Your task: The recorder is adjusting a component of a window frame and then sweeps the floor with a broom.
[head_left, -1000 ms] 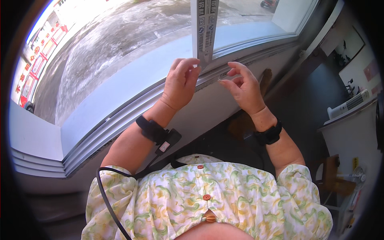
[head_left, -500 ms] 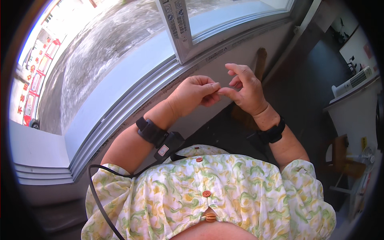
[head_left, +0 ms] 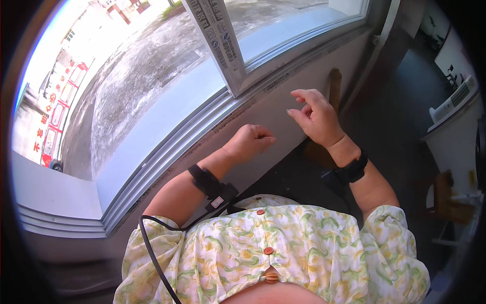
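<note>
My left hand is closed, thumb pressed against the curled fingers, in front of the wall under the window. Anything in that pinch is too small or too hidden to make out. Up and to its right, my right hand has its thumb and bent fingers apart, and I see nothing held between them. A gap separates the two hands. Each wrist wears a black strap, one on the left and one on the right. A black cable runs by my left arm.
A sliding window with a pale sill track lies to the left, its frame standing ahead. A wooden post is beyond my right hand. At right are a wooden chair and a white heater-like appliance on a table.
The hands were touching at the fingertips and are now apart. My left hand has dropped toward me, and my right hand has shifted slightly right. The view has shifted a little.
</note>
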Demonstrator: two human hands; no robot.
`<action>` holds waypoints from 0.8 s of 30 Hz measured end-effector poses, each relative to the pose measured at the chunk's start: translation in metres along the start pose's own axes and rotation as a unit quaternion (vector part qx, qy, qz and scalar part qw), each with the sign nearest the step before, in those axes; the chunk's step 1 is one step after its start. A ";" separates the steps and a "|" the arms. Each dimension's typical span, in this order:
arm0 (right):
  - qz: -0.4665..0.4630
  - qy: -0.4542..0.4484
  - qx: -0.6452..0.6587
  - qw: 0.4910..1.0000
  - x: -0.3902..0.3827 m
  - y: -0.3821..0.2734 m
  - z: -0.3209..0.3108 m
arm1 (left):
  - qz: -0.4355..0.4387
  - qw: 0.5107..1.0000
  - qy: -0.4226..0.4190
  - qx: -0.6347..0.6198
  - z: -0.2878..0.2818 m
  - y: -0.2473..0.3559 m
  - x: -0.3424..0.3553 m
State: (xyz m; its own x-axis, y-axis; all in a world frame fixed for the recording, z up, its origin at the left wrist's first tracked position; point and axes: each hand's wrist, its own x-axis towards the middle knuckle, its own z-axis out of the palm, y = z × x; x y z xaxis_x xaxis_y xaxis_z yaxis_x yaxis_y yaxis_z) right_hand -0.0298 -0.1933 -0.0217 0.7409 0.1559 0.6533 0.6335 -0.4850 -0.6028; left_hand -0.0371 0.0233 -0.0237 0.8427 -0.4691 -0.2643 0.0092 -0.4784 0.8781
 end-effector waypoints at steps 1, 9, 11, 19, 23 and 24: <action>0.006 -0.005 -0.002 1.000 0.005 0.001 0.002 | -0.043 0.996 -0.018 0.081 0.000 0.003 -0.001; 0.014 -0.034 0.049 0.998 0.055 -0.016 0.033 | 0.294 0.914 0.076 0.268 0.011 -0.049 -0.011; 0.009 -0.027 0.064 0.998 0.067 -0.019 0.043 | 0.285 0.921 0.048 0.262 0.003 -0.046 -0.015; 0.019 0.051 0.010 0.998 0.090 -0.031 0.070 | 0.306 0.887 0.117 0.325 -0.030 0.014 -0.029; 0.081 0.055 0.078 0.992 0.095 -0.036 0.076 | 0.245 0.895 0.354 0.120 -0.049 0.023 -0.016; 0.070 0.048 0.103 0.991 0.095 -0.034 0.077 | 0.238 0.883 0.390 0.109 -0.054 0.021 -0.010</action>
State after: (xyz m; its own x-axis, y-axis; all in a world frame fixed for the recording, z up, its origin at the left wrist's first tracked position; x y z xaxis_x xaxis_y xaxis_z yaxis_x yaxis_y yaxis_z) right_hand 0.0363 -0.0957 0.0260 0.8058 0.0115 0.5920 0.5660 -0.3086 -0.7644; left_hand -0.0163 0.0580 0.0183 0.8385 -0.0409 0.5434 -0.4773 -0.5363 0.6961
